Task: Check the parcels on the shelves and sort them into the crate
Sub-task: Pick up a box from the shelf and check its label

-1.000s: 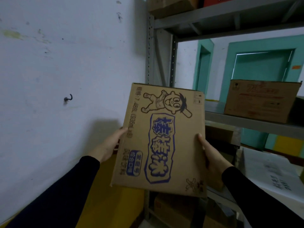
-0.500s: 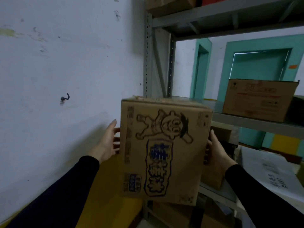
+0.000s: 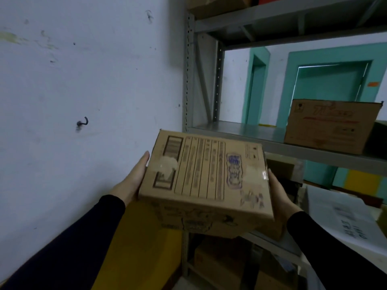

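Note:
I carry a brown cardboard parcel [image 3: 209, 174] in front of the grey metal shelving, pressed between both hands. It is tipped so its side panel with a barcode, printed columns and clear tape faces me; the cartoon face now points down and toward me. My left hand [image 3: 132, 181] lies flat on the parcel's left side with straight fingers. On the right side my right hand [image 3: 280, 195] presses the parcel, one straight finger showing along the edge and the rest hidden. No crate is in view.
The middle shelf board [image 3: 240, 130] is just behind the parcel, and another brown box [image 3: 328, 126] stands on it at the right. More boxes [image 3: 219, 260] fill the lower shelves. A white wall with a hook [image 3: 82, 123] is at the left.
The parcel has been tipped forward and lowered: the cartoon front that faced me now points down, and the barcode side shows. Both hands stayed on its sides.

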The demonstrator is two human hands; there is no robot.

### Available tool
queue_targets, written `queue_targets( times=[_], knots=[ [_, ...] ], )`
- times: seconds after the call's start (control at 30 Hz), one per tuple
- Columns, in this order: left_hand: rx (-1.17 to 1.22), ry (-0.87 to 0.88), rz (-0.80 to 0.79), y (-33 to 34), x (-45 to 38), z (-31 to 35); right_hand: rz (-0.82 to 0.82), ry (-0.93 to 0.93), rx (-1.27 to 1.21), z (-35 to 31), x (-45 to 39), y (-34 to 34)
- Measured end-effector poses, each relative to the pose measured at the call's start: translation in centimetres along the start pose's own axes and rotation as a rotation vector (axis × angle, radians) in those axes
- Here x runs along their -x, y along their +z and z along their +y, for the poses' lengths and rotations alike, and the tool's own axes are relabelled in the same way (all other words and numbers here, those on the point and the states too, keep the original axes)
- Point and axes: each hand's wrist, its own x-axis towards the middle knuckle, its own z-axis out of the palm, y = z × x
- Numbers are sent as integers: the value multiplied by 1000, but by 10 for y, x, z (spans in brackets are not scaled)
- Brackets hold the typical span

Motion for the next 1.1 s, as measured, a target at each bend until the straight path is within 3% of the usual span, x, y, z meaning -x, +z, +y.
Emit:
queue_targets(
  times=[0.2,0.5,0.6,0.87,1.1],
  knots=[
    [-21,12,-39,1,2,-17,-12,45,95,26,-8,-5],
    [-22,134,-55,-1,12,-12,38,-37,-25,21,-13,-5],
    [90,47,-16,-6,8,-6,47,-52,-74,15,-13,0],
    [105,-86,-12,-6,5,-19,-27,5,-26,25,-8,6],
    [140,-81,-69,-10,12,-16,5,24,-47,14,-5,2]
  ],
)
